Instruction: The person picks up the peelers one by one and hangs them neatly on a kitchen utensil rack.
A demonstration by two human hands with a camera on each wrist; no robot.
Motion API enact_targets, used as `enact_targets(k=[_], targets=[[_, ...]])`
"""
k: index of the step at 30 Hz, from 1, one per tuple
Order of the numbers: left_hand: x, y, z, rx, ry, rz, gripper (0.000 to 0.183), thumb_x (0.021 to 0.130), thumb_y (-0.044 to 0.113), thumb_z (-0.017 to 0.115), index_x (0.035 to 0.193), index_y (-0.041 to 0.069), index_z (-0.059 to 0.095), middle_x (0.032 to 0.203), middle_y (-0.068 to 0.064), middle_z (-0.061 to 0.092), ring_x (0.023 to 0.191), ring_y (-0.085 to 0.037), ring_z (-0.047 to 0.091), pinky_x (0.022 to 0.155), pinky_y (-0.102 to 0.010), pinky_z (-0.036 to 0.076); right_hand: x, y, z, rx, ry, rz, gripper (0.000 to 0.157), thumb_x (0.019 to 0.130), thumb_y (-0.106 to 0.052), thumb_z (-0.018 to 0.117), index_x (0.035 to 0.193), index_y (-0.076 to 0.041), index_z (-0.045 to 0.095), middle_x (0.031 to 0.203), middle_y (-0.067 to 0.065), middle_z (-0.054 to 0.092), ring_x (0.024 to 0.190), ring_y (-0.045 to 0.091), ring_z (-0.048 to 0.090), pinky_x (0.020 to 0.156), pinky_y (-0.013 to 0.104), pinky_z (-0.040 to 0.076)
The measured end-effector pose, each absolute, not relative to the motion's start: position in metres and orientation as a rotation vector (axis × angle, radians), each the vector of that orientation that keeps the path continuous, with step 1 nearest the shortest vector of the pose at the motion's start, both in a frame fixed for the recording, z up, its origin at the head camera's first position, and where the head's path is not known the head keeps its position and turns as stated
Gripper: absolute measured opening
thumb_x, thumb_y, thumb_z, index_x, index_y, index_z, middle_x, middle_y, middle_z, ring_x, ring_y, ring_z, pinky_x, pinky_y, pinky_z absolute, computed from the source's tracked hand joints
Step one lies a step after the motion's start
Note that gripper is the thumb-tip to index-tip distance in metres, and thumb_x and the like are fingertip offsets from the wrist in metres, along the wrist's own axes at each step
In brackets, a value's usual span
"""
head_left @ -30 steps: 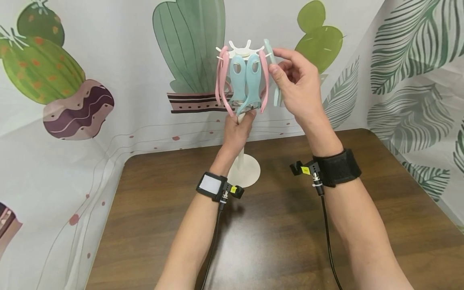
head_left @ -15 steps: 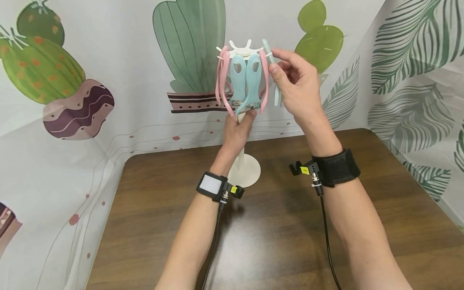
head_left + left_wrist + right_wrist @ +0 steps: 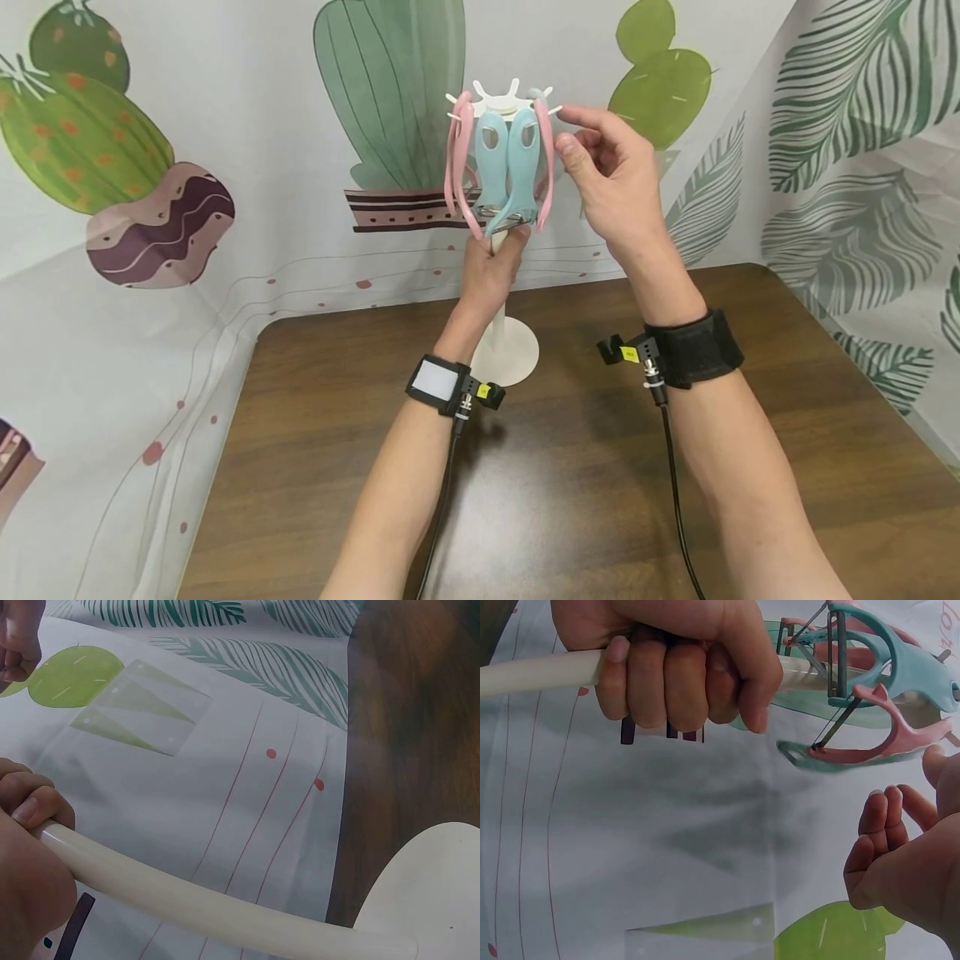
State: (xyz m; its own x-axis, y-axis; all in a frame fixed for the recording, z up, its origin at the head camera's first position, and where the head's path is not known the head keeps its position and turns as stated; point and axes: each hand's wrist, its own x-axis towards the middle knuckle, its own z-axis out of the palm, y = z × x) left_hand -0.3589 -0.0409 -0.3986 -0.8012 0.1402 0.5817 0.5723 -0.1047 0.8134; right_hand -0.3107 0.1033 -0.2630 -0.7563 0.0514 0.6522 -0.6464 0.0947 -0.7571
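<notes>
My left hand [image 3: 491, 265] grips the pole [image 3: 172, 889] of a white stand just under its pronged top [image 3: 501, 104]. In the right wrist view, the left hand's fingers [image 3: 656, 682] wrap round the pole. Blue peelers [image 3: 492, 158] and pink peelers [image 3: 545, 162] hang from the prongs. Behind the right-hand pink peeler shows a slim pale green item [image 3: 802, 759], mostly hidden and blurred, its kind unclear. My right hand [image 3: 618, 179] is right of the stand, holding nothing; its forefinger is at a prong's tip and the thumb is apart from the peelers.
The stand's round white base [image 3: 510, 354] rests on a brown wooden table [image 3: 585, 500]. Behind hangs a white cloth [image 3: 285, 167] printed with cacti and leaves. Cables [image 3: 678, 500] run from both wrist bands down over the table.
The pale green item has left my right hand and moved left, behind the pink peeler on the right. My right hand has stayed almost in place; the left still grips the pole.
</notes>
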Motion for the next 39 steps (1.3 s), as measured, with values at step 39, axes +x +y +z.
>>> enact_targets(k=[39], targets=[[-0.359,-0.039,-0.399,-0.794,-1.809,-2.009,0.040,0.099,0.025,0.052,0.066,0.007,0.041,0.049,-0.005,0.032,0.041,-0.019,0.030,0.038,-0.029,0.025,-0.293,0.133,-0.339,0.474,-2.050,1.527,0.031,0.093,-0.010,0.065,0.120,0.005,0.063,0.087,0.018,0.057,0.075,0.025,0.050,0.068,0.027,0.041]])
